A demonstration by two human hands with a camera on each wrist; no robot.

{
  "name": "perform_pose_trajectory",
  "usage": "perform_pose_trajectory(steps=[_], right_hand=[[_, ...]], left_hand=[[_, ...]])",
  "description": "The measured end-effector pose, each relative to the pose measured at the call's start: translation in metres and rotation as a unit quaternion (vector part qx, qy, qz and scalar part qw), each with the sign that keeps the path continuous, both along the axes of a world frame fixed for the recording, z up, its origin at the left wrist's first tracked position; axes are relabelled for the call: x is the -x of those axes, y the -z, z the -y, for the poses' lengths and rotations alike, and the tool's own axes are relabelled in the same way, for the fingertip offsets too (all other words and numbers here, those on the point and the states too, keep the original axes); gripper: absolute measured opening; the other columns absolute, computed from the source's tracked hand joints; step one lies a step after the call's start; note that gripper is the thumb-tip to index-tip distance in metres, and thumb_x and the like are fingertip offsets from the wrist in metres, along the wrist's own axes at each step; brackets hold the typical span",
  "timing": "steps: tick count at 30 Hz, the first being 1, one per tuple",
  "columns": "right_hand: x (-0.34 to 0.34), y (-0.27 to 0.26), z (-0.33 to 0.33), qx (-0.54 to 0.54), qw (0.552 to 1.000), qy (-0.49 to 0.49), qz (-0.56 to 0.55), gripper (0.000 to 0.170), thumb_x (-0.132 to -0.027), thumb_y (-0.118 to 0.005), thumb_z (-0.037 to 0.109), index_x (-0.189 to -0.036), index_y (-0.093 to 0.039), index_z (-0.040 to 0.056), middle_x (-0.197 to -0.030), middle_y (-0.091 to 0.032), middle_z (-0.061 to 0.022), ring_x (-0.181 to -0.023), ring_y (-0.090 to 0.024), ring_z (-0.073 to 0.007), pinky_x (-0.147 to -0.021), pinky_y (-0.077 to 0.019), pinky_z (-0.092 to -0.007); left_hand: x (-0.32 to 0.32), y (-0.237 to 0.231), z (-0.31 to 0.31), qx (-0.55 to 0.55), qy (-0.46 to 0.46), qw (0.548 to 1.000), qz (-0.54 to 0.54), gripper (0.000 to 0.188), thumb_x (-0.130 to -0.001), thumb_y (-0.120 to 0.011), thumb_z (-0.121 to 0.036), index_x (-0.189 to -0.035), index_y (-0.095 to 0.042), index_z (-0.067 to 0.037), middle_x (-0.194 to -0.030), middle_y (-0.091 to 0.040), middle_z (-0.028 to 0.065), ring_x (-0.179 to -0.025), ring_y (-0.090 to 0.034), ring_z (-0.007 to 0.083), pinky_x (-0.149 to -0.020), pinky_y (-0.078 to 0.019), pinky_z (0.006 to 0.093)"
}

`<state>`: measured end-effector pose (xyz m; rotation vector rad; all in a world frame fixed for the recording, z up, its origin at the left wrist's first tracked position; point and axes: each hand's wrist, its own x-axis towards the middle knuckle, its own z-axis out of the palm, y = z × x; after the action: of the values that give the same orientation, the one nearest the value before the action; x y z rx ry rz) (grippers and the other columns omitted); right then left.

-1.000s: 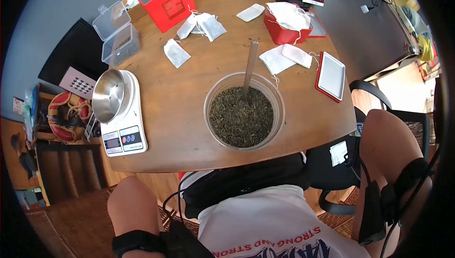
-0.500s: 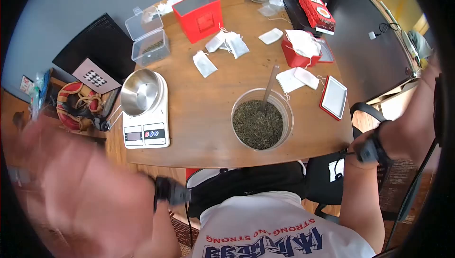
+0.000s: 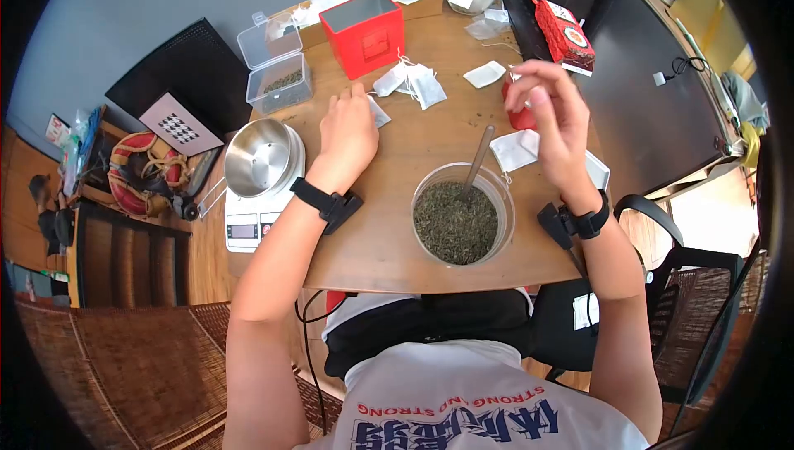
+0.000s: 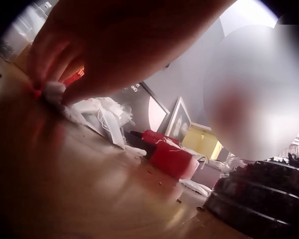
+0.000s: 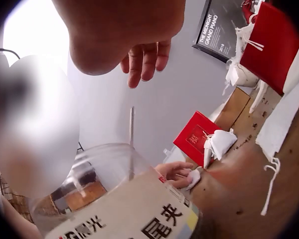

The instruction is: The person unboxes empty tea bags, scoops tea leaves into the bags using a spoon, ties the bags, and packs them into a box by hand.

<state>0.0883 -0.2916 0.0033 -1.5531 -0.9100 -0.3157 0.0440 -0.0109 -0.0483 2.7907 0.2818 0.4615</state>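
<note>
The left hand (image 3: pixel 349 131) pinches a tea bag (image 3: pixel 378 112) on the worktop (image 3: pixel 389 243); the right hand (image 3: pixel 557 123) hovers loosely curled, apparently empty. The tub (image 3: pixel 506 217) sits near the front edge, likely for easy reach.

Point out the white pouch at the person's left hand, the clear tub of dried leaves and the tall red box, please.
White pouch (image 3: pixel 379 113): head view, on its uncovered end.
Clear tub (image 3: pixel 505 211): head view, on its wall, right of the leaves.
Tall red box (image 3: pixel 368 43): head view, on its front.
</note>
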Motion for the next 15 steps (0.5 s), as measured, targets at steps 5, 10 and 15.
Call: perform_pose_trajectory(steps=[5, 10, 15], right_hand=[[-0.003, 0.006, -0.003, 0.13, 0.957, 0.074, 0.249, 0.023, -0.082, -0.076, 0.001, -0.104, -0.07, 0.0025, -0.077, -0.061, -0.0065, -0.069, -0.059, -0.0215, -0.063, -0.046, -0.0325], [0.008, -0.013, 0.006, 0.162, 0.927, 0.068, 0.33, 0.026, -0.076, -0.084, 0.013, -0.096, -0.072, 0.0029, -0.069, -0.055, -0.0045, -0.063, -0.054, -0.0216, -0.057, -0.0411, -0.0335], [0.022, -0.01, 0.003, 0.191, 0.921, -0.042, 0.337, 0.036, -0.075, -0.087, 0.028, -0.091, -0.071, -0.0007, -0.067, -0.057, -0.0052, -0.052, -0.051, -0.0215, -0.048, -0.0366, -0.033]], left_hand=[[0.017, -0.02, 0.009, 0.067, 0.065, 0.991, 0.092, 0.027, -0.088, -0.066, 0.002, -0.114, -0.06, -0.001, -0.108, -0.066, 0.022, -0.099, -0.067, 0.0421, -0.084, -0.0534, 0.0504], [0.051, -0.064, 0.042, 0.361, 0.225, 0.877, 0.222, 0.045, -0.084, -0.075, 0.009, -0.124, -0.056, -0.001, -0.115, -0.067, 0.0099, -0.102, -0.068, 0.0164, -0.078, -0.054, 0.0284], [0.062, -0.037, 0.056, 0.342, 0.407, 0.838, 0.124, 0.042, -0.078, -0.084, -0.002, -0.115, -0.066, -0.007, -0.108, -0.073, 0.0053, -0.083, -0.069, 0.0168, -0.067, -0.0534, 0.0286]])
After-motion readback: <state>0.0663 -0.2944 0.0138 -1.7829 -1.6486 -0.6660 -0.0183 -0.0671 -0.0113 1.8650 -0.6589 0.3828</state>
